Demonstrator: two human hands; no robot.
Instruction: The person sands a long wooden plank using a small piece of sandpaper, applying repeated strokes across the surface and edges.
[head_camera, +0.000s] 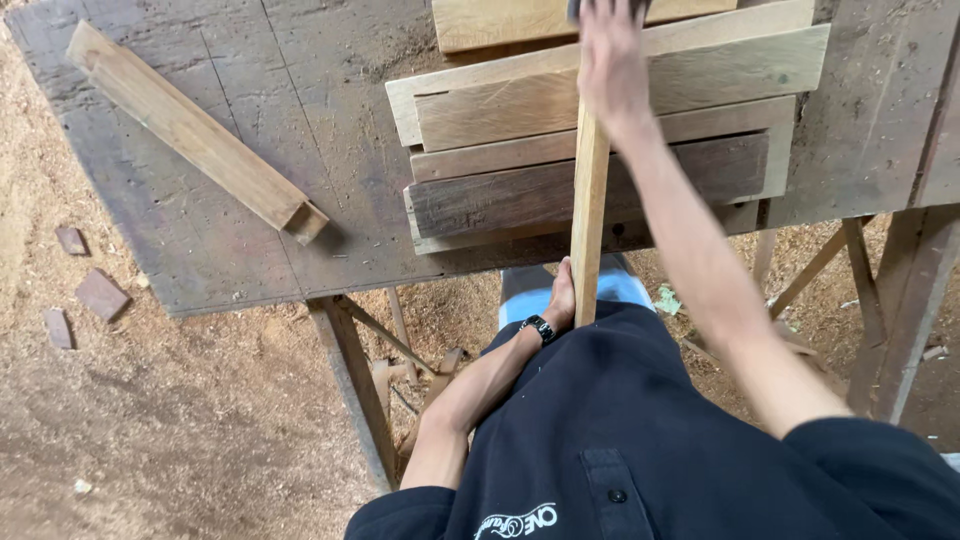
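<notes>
A long thin wood strip (589, 215) is lying across a stack of boards (600, 150) on the work table (250, 120). Its near end is sticking out past the table edge, toward the person's body. The left hand (562, 298) is holding that near end, with the fingers wrapped around the wood down by the lap. The right hand (612, 55) is reaching out over the far end of the strip and is pressing on something dark at the top edge of the view. I cannot tell what that thing is, or how those fingers are sitting on it, because most of it is cut off.

The strip is looking pale and smooth, so the work on it seems to be partly done, but I cannot tell how much is left.

Further out, a thick wood block (195, 135) is lying at a slant on the left part of the table, well apart from the stack. Sawdust is covering the ground (150, 420), and a few small wood scraps (100, 295) are lying there. The stack of boards is sitting under the strip, and the table legs are standing close to the person's knees.
</notes>
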